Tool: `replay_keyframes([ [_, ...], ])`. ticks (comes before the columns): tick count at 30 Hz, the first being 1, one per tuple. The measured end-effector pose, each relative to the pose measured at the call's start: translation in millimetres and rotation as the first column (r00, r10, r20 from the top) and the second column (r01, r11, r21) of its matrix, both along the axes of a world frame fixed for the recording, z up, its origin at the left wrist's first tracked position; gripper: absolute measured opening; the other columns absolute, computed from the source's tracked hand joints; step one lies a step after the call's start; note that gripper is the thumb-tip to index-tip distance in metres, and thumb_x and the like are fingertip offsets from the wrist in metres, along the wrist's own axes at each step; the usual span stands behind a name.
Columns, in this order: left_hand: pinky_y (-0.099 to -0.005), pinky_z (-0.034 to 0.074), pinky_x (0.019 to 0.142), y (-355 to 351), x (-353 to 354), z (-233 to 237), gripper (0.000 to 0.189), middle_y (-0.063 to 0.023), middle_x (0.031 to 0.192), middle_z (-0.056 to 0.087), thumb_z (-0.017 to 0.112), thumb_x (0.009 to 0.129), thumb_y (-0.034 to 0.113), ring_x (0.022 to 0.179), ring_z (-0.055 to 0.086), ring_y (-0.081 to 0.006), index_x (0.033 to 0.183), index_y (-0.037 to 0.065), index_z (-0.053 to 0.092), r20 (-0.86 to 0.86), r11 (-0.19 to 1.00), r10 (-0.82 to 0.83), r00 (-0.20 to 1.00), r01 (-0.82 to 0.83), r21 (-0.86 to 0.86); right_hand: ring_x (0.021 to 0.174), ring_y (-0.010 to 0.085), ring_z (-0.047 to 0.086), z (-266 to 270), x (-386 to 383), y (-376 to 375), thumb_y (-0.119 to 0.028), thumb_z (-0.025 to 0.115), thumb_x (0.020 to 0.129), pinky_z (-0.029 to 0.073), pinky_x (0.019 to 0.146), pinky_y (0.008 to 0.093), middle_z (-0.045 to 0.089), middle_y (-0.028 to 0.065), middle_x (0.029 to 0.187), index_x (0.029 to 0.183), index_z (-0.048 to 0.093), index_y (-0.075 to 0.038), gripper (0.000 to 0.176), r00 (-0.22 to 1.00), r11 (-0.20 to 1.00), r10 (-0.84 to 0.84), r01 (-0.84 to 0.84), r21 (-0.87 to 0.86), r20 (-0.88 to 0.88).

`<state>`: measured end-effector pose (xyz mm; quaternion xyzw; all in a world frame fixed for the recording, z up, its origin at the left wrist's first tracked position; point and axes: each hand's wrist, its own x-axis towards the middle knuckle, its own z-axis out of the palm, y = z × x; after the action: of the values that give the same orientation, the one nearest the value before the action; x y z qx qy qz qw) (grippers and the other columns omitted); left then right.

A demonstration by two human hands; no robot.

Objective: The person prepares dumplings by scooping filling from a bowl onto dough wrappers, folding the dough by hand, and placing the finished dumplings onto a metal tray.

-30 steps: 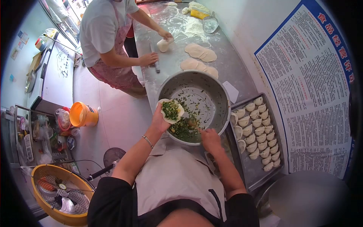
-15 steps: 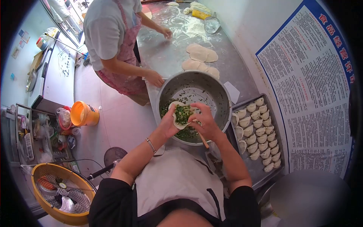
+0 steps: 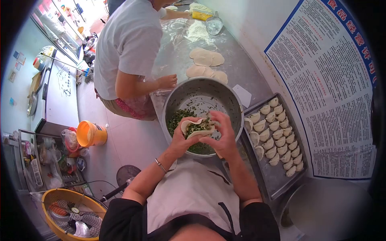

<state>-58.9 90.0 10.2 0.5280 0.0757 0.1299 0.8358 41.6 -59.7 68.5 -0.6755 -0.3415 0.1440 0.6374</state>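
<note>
Wrapper (image 3: 200, 133), loaded with chopped green filling (image 3: 198, 127), sits half-folded between both hands, held in the air over the near side of the bowl (image 3: 201, 80), well clear of the counter (image 3: 241, 68). The step in hand looks like the closing fold: the two edges are curled up toward each other but a gap shows with greens in it, so I judge it not yet sealed. Finishing the fold would call for pressing the rims together along the seam without squeezing filling out between them (the greens sit close to the edge). The left hand (image 3: 179, 141) cups the wrapper from below and the left, thumb on the near edge, wrist bent up, a bracelet (image 3: 160, 165) on the forearm. The right hand (image 3: 223, 141) grips from the right, fingers arched over the far edge, thumb underneath. Both forearms come in from below and meet at the bowl. More filling lies in the bowl, and finished dumplings (image 3: 277, 132) stand in rows on the tray (image 3: 277, 176) just to the right. Further along, another person's hand (image 3: 167, 81) rests by the bowl's far rim, near flat dough rounds (image 3: 203, 58).
</note>
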Motion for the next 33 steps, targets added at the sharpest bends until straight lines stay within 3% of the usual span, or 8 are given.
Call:
replay_keyframes([
  [5, -0.0338, 0.050, 0.104, -7.5, 1.0, 16.2, 0.053, -0.0071, 0.130, 0.056, 0.077, 0.087, 0.009, 0.119, 0.057, -0.0181, 0.130, 0.009, 0.047, -0.008, 0.982, 0.028, 1.000, -0.029, -0.188, 0.097, 0.0118, 0.063, -44.9, -6.6, -7.5, -0.007, 0.078, 0.085, 0.053, 0.074, 0.0223, 0.064, 0.0048, 0.113, 0.136, 0.055, 0.005, 0.057, 0.670, 0.935, 0.216, 0.067, 0.347, -0.711],
  [8, -0.0335, 0.050, 0.103, -9.6, -0.8, 18.9, 0.051, -0.0063, 0.128, 0.056, 0.074, 0.089, 0.009, 0.119, 0.057, -0.0182, 0.131, 0.008, 0.046, -0.031, 0.986, 0.005, 0.999, -0.011, -0.168, 0.077, 0.0113, 0.064, -36.4, -12.2, -6.1, -0.005, 0.076, 0.086, 0.052, 0.065, 0.0232, 0.066, 0.0017, 0.093, 0.129, 0.062, 0.003, 0.046, 0.807, 0.970, 0.038, 0.112, 0.216, -0.589],
  [11, -0.0355, 0.053, 0.101, -10.3, -2.2, 16.8, 0.052, -0.0066, 0.128, 0.055, 0.074, 0.090, 0.010, 0.119, 0.058, -0.0187, 0.133, 0.007, 0.045, -0.007, 0.978, -0.041, 0.999, 0.038, -0.204, 0.069, 0.0114, 0.062, -26.9, -16.3, -8.4, -0.004, 0.075, 0.087, 0.050, 0.056, 0.0258, 0.066, 0.0037, 0.085, 0.117, 0.071, 0.000, 0.031, 0.980, 0.981, -0.193, 0.195, 0.020, -0.051],
  [17, -0.0407, 0.058, 0.097, -12.5, -5.8, 20.9, 0.055, -0.0081, 0.127, 0.055, 0.076, 0.089, 0.016, 0.117, 0.058, -0.0196, 0.133, 0.006, 0.045, 0.015, 0.967, -0.068, 0.998, 0.070, -0.246, 0.058, 0.0120, 0.056, -18.9, -6.8, -9.7, -0.005, 0.074, 0.086, 0.044, 0.050, 0.0265, 0.062, 0.0067, 0.079, 0.105, 0.076, -0.001, 0.020, 0.787, 0.975, -0.214, 0.205, 0.083, 0.579],
  [23, -0.0336, 0.051, 0.101, -2.7, -11.4, 17.6, 0.052, -0.0081, 0.128, 0.056, 0.076, 0.090, 0.018, 0.119, 0.056, -0.0173, 0.131, 0.007, 0.048, 0.018, 0.981, -0.110, 0.994, 0.111, -0.159, 0.073, 0.0160, 0.060, 9.4, -7.8, -11.4, -0.003, 0.077, 0.081, 0.049, 0.062, 0.0288, 0.063, 0.0062, 0.085, 0.102, 0.076, -0.003, 0.021, 0.981, 0.997, -0.075, 0.075, 0.005, 0.180],
  [29, -0.0341, 0.042, 0.107, 5.4, -10.0, 23.5, 0.040, -0.0130, 0.139, 0.053, 0.073, 0.093, 0.018, 0.125, 0.052, -0.0178, 0.125, 0.009, 0.052, 0.090, 0.979, -0.199, 0.976, 0.202, -0.018, 0.079, 0.0138, 0.058, -12.8, 6.0, -13.5, -0.003, 0.079, 0.080, 0.050, 0.067, 0.0267, 0.057, 0.0043, 0.093, 0.108, 0.076, -0.005, 0.028, 0.909, 0.995, 0.087, -0.100, 0.010, 0.408],
  [32, -0.0340, 0.043, 0.105, 7.4, -10.5, 30.3, 0.036, -0.0147, 0.146, 0.048, 0.071, 0.094, 0.016, 0.125, 0.052, -0.0179, 0.125, 0.009, 0.052, 0.127, 0.971, -0.234, 0.964, 0.237, -0.009, 0.081, 0.0145, 0.061, -1.8, -3.8, -7.4, -0.003, 0.080, 0.078, 0.052, 0.067, 0.0277, 0.060, 0.0049, 0.090, 0.105, 0.077, -0.005, 0.027, 0.966, 0.986, 0.045, -0.002, 0.166, -0.256],
  [33, -0.0340, 0.044, 0.105, 7.7, -9.8, 29.4, 0.036, -0.0147, 0.147, 0.046, 0.071, 0.094, 0.016, 0.125, 0.052, -0.0180, 0.125, 0.009, 0.052, 0.139, 0.971, -0.238, 0.961, 0.238, 0.018, 0.081, 0.0144, 0.062, -2.5, -3.1, -8.3, -0.003, 0.081, 0.078, 0.052, 0.066, 0.0277, 0.060, 0.0052, 0.090, 0.105, 0.077, -0.005, 0.027, 0.975, 0.990, 0.071, -0.043, 0.131, -0.211],
])
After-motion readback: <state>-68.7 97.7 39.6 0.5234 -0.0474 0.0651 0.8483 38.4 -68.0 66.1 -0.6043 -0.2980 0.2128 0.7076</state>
